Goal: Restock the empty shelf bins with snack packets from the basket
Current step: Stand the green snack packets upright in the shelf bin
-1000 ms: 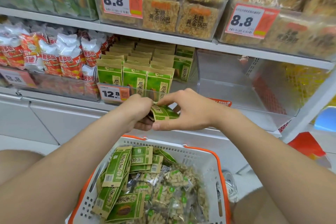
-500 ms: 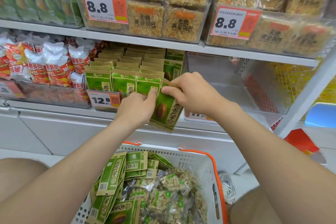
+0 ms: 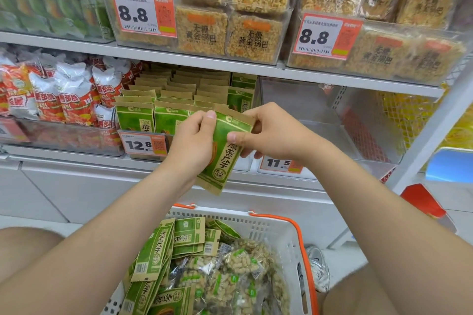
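Note:
A green and tan snack packet hangs upright in front of the middle shelf, held by both hands. My left hand pinches its upper left edge; my right hand pinches its right edge near the top. Behind it a clear bin holds rows of the same green packets. To the right stands an empty clear bin. Below, a white basket with an orange rim holds more green packets and clear bags of pale snacks.
Red and white snack bags fill the bin at the left. The upper shelf carries clear bins of yellow rice crackers with 8.8 price tags. A white upright post borders the shelf at the right.
Both hands have lifted the green packet from just above the basket to the front of the green packet bin and turned it upright, face toward me.

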